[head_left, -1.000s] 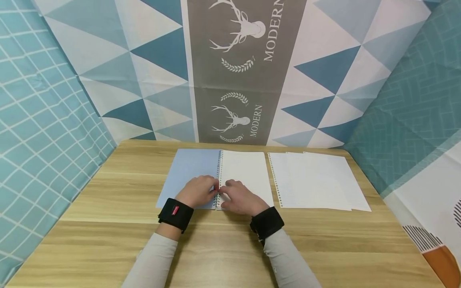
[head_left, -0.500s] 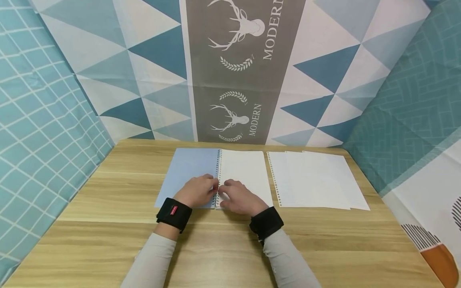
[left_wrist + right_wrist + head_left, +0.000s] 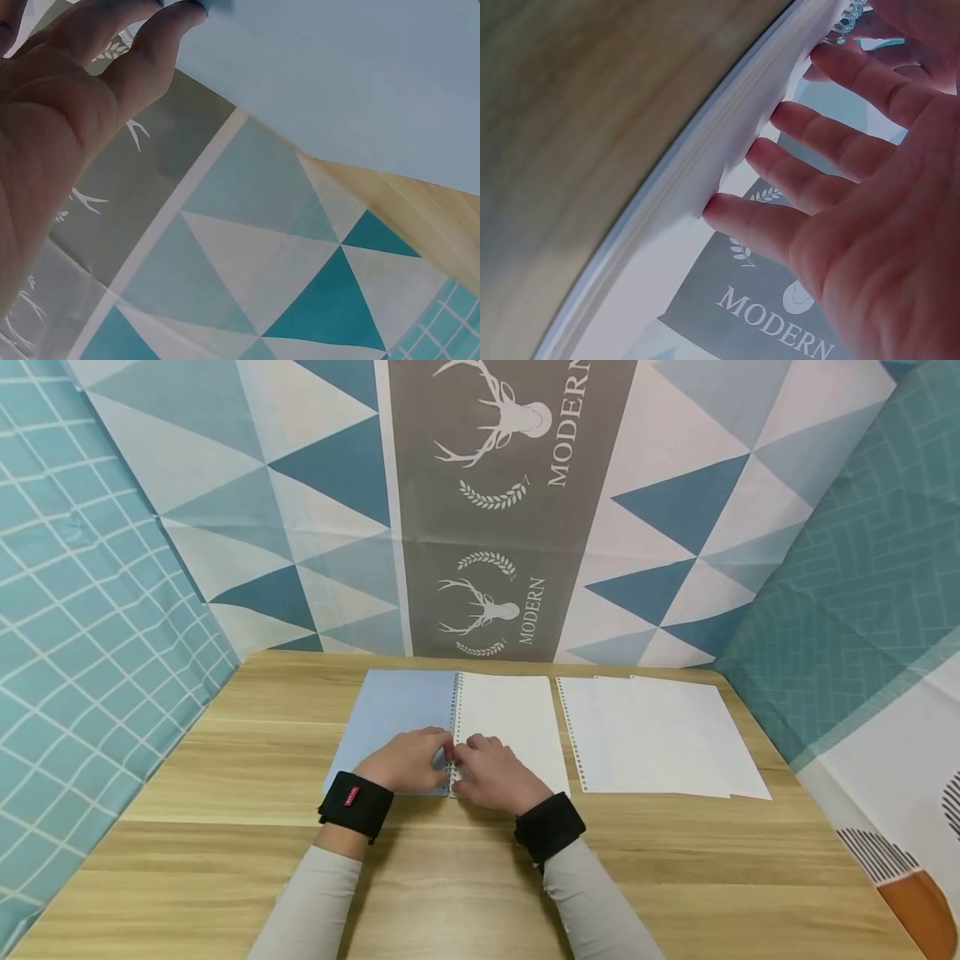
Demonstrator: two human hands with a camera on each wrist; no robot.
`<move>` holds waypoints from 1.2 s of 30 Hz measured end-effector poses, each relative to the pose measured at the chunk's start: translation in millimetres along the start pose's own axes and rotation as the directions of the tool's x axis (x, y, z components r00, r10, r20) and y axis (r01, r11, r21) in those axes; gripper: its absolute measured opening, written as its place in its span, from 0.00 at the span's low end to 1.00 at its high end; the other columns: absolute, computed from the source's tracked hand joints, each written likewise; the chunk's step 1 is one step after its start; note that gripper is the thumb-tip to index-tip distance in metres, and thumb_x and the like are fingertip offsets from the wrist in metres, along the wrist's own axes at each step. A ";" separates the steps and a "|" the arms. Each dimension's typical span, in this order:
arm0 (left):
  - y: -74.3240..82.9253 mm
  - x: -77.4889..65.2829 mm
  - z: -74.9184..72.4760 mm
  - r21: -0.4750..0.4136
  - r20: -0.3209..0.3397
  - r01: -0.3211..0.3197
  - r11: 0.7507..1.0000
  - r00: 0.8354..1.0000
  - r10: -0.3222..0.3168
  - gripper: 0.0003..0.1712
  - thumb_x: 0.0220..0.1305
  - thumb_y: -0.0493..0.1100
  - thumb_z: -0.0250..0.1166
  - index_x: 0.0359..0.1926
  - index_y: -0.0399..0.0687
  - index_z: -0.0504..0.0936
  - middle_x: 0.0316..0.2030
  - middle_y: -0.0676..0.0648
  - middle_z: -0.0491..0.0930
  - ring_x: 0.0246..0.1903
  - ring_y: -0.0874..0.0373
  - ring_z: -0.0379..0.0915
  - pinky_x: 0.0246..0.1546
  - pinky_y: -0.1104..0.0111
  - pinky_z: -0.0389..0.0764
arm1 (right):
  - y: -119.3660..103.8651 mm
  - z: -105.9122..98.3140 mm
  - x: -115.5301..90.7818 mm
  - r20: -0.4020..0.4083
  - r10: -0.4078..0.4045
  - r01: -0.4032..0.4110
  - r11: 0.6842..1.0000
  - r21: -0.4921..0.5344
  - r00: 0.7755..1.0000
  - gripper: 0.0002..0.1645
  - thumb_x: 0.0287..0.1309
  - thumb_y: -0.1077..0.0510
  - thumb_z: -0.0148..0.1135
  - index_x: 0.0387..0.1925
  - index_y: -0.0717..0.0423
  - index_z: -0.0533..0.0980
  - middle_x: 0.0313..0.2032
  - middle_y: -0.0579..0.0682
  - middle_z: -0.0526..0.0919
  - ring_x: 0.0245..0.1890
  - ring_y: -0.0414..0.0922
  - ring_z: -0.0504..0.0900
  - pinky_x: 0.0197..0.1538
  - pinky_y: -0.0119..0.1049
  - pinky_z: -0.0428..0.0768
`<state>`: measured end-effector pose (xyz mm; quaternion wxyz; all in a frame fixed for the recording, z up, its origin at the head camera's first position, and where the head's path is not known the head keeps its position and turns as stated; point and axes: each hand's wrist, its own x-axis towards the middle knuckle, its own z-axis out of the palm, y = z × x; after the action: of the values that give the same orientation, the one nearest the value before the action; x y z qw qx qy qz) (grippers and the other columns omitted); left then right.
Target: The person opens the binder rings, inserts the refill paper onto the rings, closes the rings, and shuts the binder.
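An open ring-bound notebook lies flat, its blue cover (image 3: 397, 702) on the left and a white page (image 3: 510, 706) on the right. Between them runs a row of small binder rings (image 3: 847, 22). My left hand (image 3: 403, 760) reaches over the cover and pinches the rings near their lower part. From the page side my right hand (image 3: 498, 772) meets it, thumb and index finger at the same rings. Its other fingertips touch the page in the right wrist view. The exact contact between fingers and rings is partly hidden.
Several loose punched sheets (image 3: 645, 735) lie overlapping on the wooden table (image 3: 465, 877) to the right of the notebook. A patterned cloth (image 3: 487, 527) stands behind the table, with more cloth at both sides.
Both hands stay at the rings. The left wrist has shifted slightly left and the right hand slightly left, bringing the fingertips closer together. The loose sheets have not moved.
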<state>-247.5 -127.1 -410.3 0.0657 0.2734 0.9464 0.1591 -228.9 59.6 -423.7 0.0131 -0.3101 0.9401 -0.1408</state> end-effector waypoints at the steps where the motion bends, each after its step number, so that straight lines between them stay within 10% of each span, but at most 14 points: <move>1: 0.1 -0.2 -0.4 -0.005 0.004 0.000 1.000 1.000 0.000 0.10 0.59 0.42 0.69 0.42 0.51 0.80 0.47 0.51 0.82 0.39 0.57 0.73 0.43 0.60 0.77 | -0.2 0.0 -0.1 0.003 0.003 -0.003 1.000 -0.003 1.000 0.19 0.63 0.49 0.67 0.54 0.48 0.80 0.52 0.51 0.81 0.50 0.53 0.79 0.51 0.49 0.78; 36: 1.5 1.6 0.0 -0.045 0.026 0.056 0.997 0.998 -0.054 0.14 0.55 0.42 0.72 0.41 0.51 0.77 0.42 0.51 0.80 0.38 0.56 0.71 0.39 0.62 0.74 | -1.4 3.8 0.7 -0.028 0.003 -0.004 0.999 -0.051 1.000 0.15 0.63 0.51 0.65 0.50 0.50 0.78 0.51 0.52 0.80 0.49 0.52 0.78 0.48 0.48 0.80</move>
<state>-248.1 -125.1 -409.9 0.0878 0.2476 0.9488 0.1753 -228.3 57.1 -426.9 -0.0078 -0.3066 0.9441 -0.1210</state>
